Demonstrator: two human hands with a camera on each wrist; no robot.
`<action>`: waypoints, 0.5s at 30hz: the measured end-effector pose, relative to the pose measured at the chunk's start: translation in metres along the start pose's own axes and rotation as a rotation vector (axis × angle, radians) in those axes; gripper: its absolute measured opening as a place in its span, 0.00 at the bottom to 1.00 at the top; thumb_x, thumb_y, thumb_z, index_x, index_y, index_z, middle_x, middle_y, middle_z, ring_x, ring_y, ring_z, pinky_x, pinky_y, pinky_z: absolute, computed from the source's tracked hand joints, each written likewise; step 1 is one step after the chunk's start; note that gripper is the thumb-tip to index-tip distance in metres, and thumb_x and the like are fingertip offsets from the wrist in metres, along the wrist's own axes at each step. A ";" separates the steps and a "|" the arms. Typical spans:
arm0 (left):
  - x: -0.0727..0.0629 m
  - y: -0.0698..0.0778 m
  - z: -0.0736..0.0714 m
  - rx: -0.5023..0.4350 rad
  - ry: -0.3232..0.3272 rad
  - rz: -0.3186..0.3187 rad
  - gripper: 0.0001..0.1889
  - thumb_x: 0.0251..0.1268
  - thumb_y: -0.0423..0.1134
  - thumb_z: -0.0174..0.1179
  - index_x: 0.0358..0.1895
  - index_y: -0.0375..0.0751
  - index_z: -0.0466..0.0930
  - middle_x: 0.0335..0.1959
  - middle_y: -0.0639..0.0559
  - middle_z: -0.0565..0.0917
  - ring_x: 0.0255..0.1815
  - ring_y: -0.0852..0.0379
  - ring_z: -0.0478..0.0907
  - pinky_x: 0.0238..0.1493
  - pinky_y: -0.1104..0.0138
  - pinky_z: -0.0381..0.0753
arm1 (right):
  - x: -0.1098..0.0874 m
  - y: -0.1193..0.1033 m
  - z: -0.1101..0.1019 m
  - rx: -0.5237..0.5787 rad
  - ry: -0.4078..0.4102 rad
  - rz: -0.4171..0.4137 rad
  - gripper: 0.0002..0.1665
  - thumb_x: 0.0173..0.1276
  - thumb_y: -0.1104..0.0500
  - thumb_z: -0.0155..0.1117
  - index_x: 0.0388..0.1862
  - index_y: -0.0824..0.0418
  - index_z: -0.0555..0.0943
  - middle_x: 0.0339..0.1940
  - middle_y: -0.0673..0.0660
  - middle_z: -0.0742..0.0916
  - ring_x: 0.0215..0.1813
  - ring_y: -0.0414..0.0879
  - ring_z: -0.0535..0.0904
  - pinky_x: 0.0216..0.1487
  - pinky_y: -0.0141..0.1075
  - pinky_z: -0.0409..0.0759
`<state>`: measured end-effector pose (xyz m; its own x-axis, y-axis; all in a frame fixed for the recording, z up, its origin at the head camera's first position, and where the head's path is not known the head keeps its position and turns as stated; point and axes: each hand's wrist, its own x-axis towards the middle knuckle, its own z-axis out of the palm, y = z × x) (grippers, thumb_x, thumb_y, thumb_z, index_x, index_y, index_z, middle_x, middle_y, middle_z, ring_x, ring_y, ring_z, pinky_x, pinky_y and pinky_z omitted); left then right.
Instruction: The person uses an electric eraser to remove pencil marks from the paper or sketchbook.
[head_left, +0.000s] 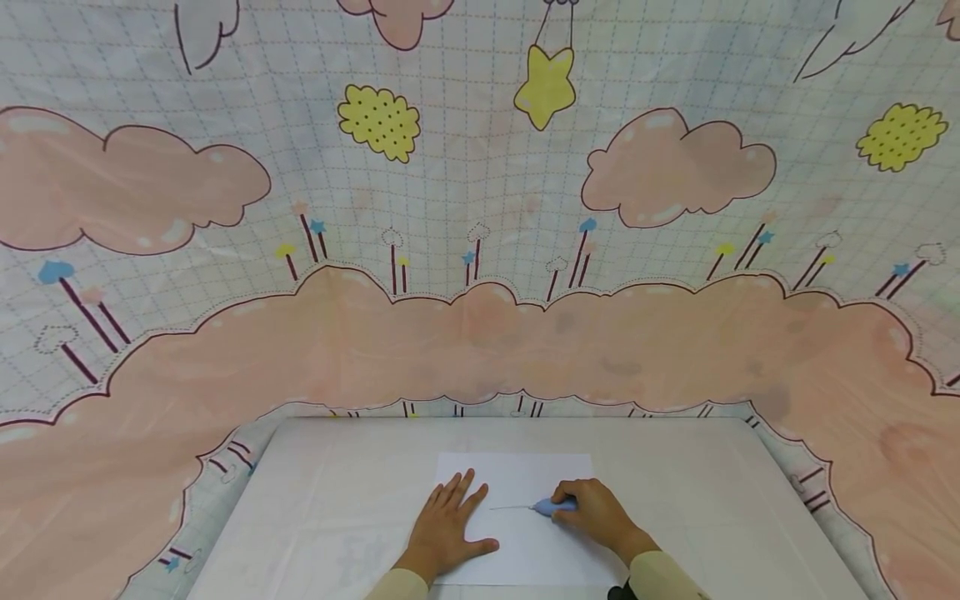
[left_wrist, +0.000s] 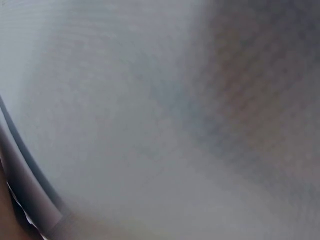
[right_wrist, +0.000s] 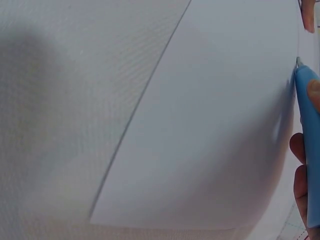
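A white sheet of paper [head_left: 525, 472] lies on the table. My left hand [head_left: 444, 527] rests on the left part of the sheet with its fingers straight and spread, thumb out to the side. In my right hand [head_left: 603, 512] I grip a thick blue pen-shaped tool [head_left: 553, 506] with a small metal tip. That tip meets the paper at the right end of a thin, roughly level line [head_left: 508, 507]. In the right wrist view, fingers and thumb curl round the blue tool [right_wrist: 311, 150] beside the paper [right_wrist: 200, 120]. The left wrist view is mostly blurred surface and shadow.
Pale cloth or covering spreads over the table [head_left: 322, 483] on both sides of the sheet. Beyond its far edge hangs a backdrop [head_left: 480, 342] printed with peach clouds, stars and dashed grid lines, which also drops down at both sides.
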<state>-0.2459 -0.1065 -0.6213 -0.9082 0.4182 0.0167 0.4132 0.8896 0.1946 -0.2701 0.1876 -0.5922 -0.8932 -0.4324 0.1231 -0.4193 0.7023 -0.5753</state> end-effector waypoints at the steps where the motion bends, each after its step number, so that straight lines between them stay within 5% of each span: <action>1: 0.000 0.000 0.000 0.000 -0.002 -0.001 0.49 0.55 0.81 0.43 0.76 0.57 0.60 0.80 0.49 0.53 0.79 0.46 0.52 0.76 0.48 0.54 | 0.000 0.000 0.000 0.000 -0.001 0.003 0.07 0.56 0.57 0.77 0.34 0.51 0.87 0.39 0.47 0.90 0.45 0.45 0.86 0.48 0.40 0.85; 15: -0.002 -0.003 0.005 -0.007 0.064 0.029 0.49 0.54 0.81 0.43 0.75 0.56 0.63 0.79 0.48 0.57 0.78 0.45 0.54 0.75 0.47 0.57 | -0.001 -0.001 0.001 -0.027 0.021 0.018 0.08 0.55 0.58 0.77 0.33 0.52 0.86 0.38 0.48 0.90 0.44 0.45 0.86 0.47 0.40 0.85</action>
<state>-0.2447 -0.1088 -0.6272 -0.8983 0.4311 0.0852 0.4393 0.8757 0.2003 -0.2688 0.1865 -0.5928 -0.9039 -0.4075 0.1303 -0.4070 0.7253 -0.5553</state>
